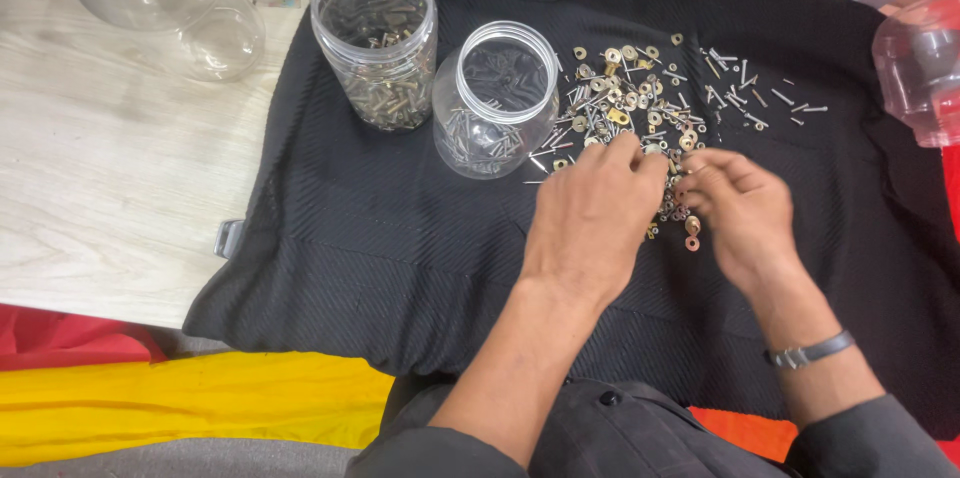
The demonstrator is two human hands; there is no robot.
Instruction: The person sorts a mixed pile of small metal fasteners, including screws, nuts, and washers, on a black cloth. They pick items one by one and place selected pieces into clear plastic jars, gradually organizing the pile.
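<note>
Where the black cloth (400,268) covers the pale wooden table (110,168), a heap of small hardware (630,103) lies scattered: brass-coloured washers, silvery screws and nails, and a few reddish rings, all mixed together and thickest just beyond the fingertips. The left hand (592,213) rests palm down on the cloth with its fingers bent forward so that the tips touch the near edge of the heap; the fingers (625,160) are curled loosely rather than clenched, and whether they pinch a piece cannot be told, since the tips hide what is under them. The right hand (745,213) sits just beside it, thumb and forefinger drawn together at the edge of the heap as if nipping something small, though the piece itself is too tiny to make out. A few washers lie directly below and between the two hands, touching or nearly touching the fingers. To the right of the heap a looser group of silvery screws (750,88) lies apart. Left of the heap stands an open clear jar of silvery nails (495,98), and beside that an open clear jar of brass-coloured screws (375,38). A grey wristband (810,350) circles the right wrist.
</note>
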